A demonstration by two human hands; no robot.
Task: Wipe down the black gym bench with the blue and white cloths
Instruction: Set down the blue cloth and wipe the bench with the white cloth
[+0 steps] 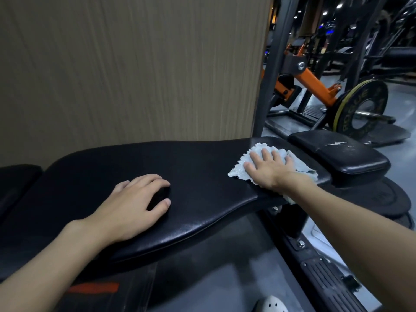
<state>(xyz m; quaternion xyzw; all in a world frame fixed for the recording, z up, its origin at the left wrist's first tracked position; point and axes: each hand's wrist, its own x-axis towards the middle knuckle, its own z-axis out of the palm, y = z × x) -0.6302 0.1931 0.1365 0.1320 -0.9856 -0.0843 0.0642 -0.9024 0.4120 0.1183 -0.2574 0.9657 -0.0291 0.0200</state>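
Observation:
The black gym bench (pixel 198 176) runs across the view, its long padded top shiny and slightly curved. My right hand (pixel 269 168) presses flat, fingers spread, on a pale blue and white cloth (pixel 238 171) at the bench's right end. The cloth's far side hangs over the pad's edge under my wrist. My left hand (pixel 137 203) rests palm down on the middle of the pad, fingers apart, holding nothing. Only one cloth is in view.
A tan panel wall (pixel 135 68) stands right behind the bench. A smaller black pad (pixel 337 154) sits beyond the right end. An orange-armed machine with a weight plate (pixel 360 106) is behind it. A dark upright post (pixel 270 75) rises beside the wall.

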